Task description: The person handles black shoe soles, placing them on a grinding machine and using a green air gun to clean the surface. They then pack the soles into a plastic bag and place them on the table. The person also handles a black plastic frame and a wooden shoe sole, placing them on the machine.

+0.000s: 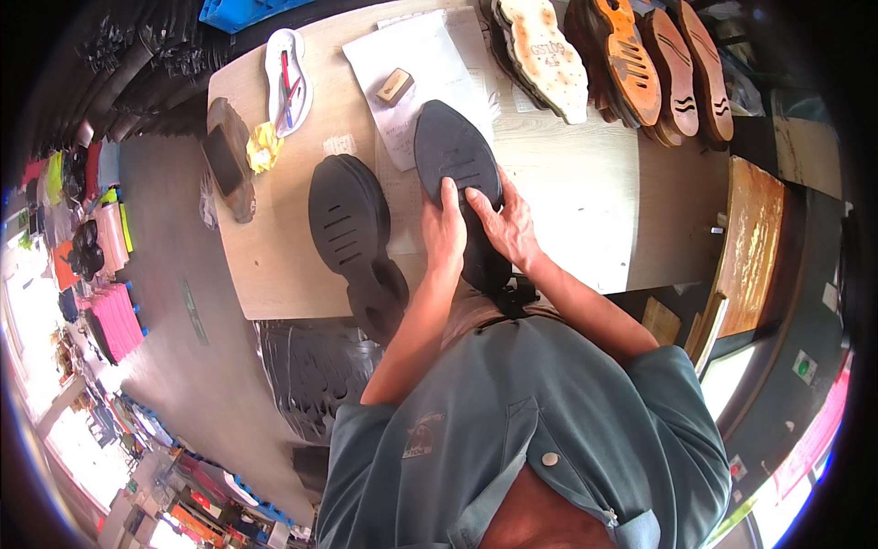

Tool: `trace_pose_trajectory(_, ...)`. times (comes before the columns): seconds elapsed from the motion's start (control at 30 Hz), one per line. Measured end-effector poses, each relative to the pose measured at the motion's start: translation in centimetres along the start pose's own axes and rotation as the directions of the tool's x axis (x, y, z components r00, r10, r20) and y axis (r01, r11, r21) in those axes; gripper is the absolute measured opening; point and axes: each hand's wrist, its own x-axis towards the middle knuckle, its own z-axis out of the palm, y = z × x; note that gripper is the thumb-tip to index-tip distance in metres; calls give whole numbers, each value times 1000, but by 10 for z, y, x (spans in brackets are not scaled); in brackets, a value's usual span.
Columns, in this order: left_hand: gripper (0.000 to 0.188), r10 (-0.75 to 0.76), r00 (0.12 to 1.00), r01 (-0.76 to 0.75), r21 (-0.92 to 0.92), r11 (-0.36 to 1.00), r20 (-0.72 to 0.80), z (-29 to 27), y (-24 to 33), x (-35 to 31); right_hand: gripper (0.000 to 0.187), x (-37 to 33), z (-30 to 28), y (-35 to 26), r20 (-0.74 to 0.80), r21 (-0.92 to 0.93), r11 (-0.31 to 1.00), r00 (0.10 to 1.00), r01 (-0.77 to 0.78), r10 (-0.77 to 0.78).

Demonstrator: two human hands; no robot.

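Both hands hold a black shoe sole (450, 137) upright over the near side of the table, its toe end pointing away from me. My left hand (445, 231) grips its left side, the thumb lying on the slotted face. On the right edge, my right hand (506, 222) wraps round it, thumb also on the face near the slots. The fingers behind the sole are hidden. Left of my hands lies a stack of black soles (349, 220) with slots in the top one; its heel end reaches past the table's near edge beside my left forearm.
White papers (413, 69) carry a small wooden-backed block (395, 87). A white sole-shaped tray (291, 55) holds pens. Near it are crumpled yellow paper (264, 148) and a phone (222, 158) on a brown block. Sole templates (631, 69) line the far right of the table (585, 201).
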Motion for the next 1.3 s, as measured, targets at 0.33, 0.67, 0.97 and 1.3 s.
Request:
trace_pose_trajectory(0.33, 79, -159, 987, 157, -159, 975, 1, -4, 1, 9, 72, 3, 12, 16, -209, -109, 979, 958, 174, -193)
trace_pose_trajectory(0.67, 59, 135, 987, -90, -408, 908, 82, -29, 32, -63, 75, -63, -26, -41, 100, 535, 837, 992, -116, 73)
trace_pose_trajectory(0.97, 67, 394, 803, -295, -278, 914, 447, 26, 39, -109, 66, -124, -101, -39, -223, 338, 940, 974, 44, 34)
trace_pose_trajectory(1.3, 70, 527, 393, -676, -152, 721, 753, 198, 121, -220, 64, -207, -280, -8, -712, -247, 906, 570, 344, -410)
